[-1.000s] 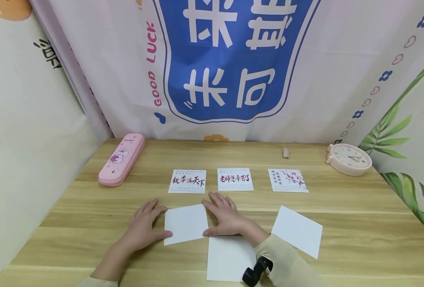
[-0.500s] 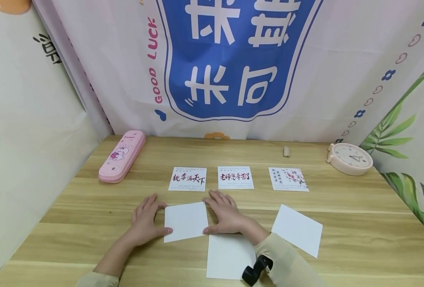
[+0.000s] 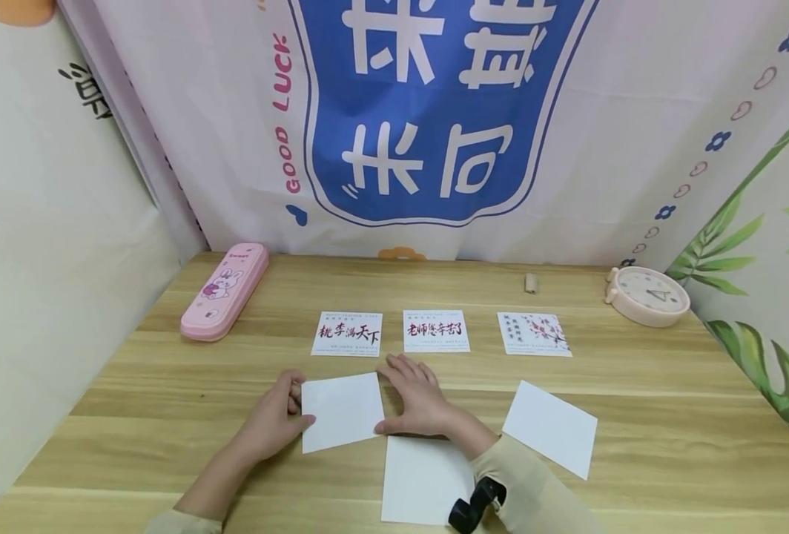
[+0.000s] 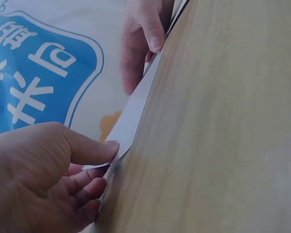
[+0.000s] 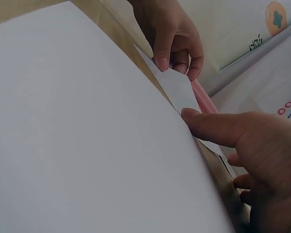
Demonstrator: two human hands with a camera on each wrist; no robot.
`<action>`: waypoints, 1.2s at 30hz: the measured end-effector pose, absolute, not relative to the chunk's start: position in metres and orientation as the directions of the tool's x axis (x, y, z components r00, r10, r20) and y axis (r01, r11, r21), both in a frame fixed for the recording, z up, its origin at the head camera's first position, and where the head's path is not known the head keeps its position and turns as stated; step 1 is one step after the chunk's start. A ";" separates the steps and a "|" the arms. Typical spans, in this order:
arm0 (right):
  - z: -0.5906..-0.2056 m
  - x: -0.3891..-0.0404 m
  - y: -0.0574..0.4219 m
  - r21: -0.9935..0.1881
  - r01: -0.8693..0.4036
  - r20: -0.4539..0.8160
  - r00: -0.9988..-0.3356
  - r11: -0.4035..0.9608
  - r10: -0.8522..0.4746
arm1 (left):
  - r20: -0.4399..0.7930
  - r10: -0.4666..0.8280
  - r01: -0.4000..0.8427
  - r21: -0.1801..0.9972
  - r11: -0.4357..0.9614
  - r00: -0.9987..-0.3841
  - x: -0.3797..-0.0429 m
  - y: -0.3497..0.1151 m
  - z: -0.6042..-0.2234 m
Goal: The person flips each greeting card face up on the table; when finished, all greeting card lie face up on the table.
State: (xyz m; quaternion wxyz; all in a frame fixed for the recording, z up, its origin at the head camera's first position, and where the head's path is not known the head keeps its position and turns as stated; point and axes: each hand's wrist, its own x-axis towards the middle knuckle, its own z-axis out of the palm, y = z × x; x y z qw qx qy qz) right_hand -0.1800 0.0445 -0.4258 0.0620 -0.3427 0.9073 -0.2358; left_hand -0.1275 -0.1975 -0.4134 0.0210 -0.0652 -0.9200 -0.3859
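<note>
A blank white card (image 3: 343, 412) lies in the middle of the wooden table, between both hands in the head view. My left hand (image 3: 276, 411) pinches its left edge, thumb on top and fingers curled beneath, as the left wrist view shows. My right hand (image 3: 421, 400) rests at the card's right side with fingers spread, its thumb on the lower right corner and fingertips by the upper one. A second blank card (image 3: 424, 482) sits below the right hand, partly covered by the forearm. Another blank card (image 3: 550, 429) lies tilted to the right.
Three printed cards, a left one (image 3: 346, 334), a middle one (image 3: 436, 331) and a right one (image 3: 535, 334), form a row farther back. A pink pencil case (image 3: 225, 292) stands at back left, a small beige piece (image 3: 532, 283) and a round clock (image 3: 648, 297) at back right.
My left fingers have gone from lying spread beside the card to curling under its left edge. The right hand stays in about the same place.
</note>
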 end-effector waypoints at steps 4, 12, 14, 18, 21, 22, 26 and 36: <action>-0.426 -0.181 0.045 -0.496 -0.581 0.061 -0.765 0.645 -0.641 | 0.167 0.132 0.212 0.758 0.616 -0.977 -0.128 -0.199 -0.414; -0.427 -0.183 0.043 -0.739 -0.496 0.232 -0.823 0.455 -0.519 | 0.181 0.050 0.175 0.793 0.584 -0.982 -0.129 -0.200 -0.416; -0.428 -0.184 0.042 -0.792 -0.473 0.248 -0.827 0.386 -0.505 | 0.158 0.027 0.144 0.800 0.583 -0.987 -0.129 -0.200 -0.415; -0.426 -0.184 0.041 -0.863 -0.411 0.227 -0.836 0.295 -0.500 | 0.140 0.001 0.117 0.821 0.559 -0.990 -0.130 -0.199 -0.413; -0.418 -0.180 0.040 -0.904 -0.348 0.200 -0.856 0.246 -0.476 | 0.163 -0.028 0.125 0.846 0.519 -0.986 -0.129 -0.199 -0.414; -0.414 -0.178 0.040 -0.916 -0.330 0.194 -0.863 0.230 -0.466 | 0.174 -0.038 0.132 0.854 0.504 -0.984 -0.129 -0.199 -0.414; -0.400 -0.171 0.039 -0.946 -0.271 0.175 -0.889 0.177 -0.423 | 0.222 -0.066 0.167 0.870 0.465 -0.973 -0.129 -0.201 -0.415; -0.417 -0.181 0.040 -0.996 -0.063 0.084 -0.904 -0.063 -0.419 | 0.153 -0.033 0.147 0.978 0.146 -0.988 -0.130 -0.203 -0.416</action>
